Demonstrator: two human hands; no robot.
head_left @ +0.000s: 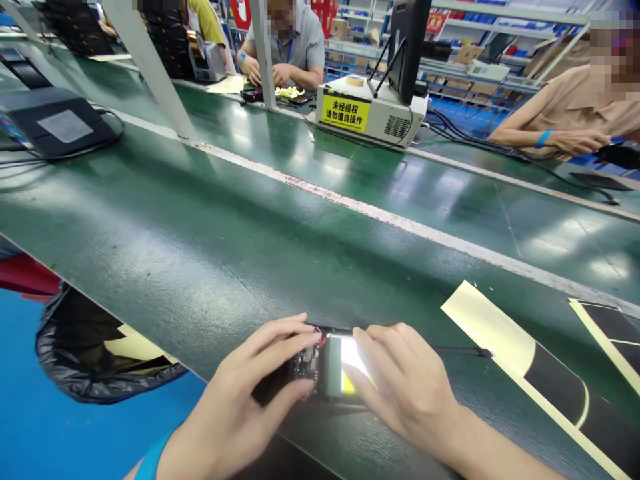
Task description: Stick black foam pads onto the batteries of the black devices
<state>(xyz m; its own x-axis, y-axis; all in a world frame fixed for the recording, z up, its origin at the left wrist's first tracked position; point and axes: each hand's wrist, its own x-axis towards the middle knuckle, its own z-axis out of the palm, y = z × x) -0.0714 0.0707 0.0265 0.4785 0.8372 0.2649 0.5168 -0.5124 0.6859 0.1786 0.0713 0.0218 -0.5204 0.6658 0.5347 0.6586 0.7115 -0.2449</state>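
Observation:
A small flat electronic device lies at the front of the green bench, with a bare circuit board (pixel 307 363) at its left and a shiny, glaring panel (pixel 334 367) in green, white and yellow beside it. My left hand (pixel 265 380) grips the left end, fingers along the far edge and thumb on the near edge. Around the right end curls my right hand (pixel 405 380), covering part of the bright panel. A thin black cable (pixel 465 351) emerges beyond my right hand; where it starts is hidden.
Cream backing sheets with black adhesive pieces (pixel 555 380) lie to the right. A black-lined bin (pixel 100 360) stands below the bench edge at left. A dark machine (pixel 60 123) sits far left, a monitor on a labelled box (pixel 373 110) behind. Co-workers (pixel 300 47) sit across.

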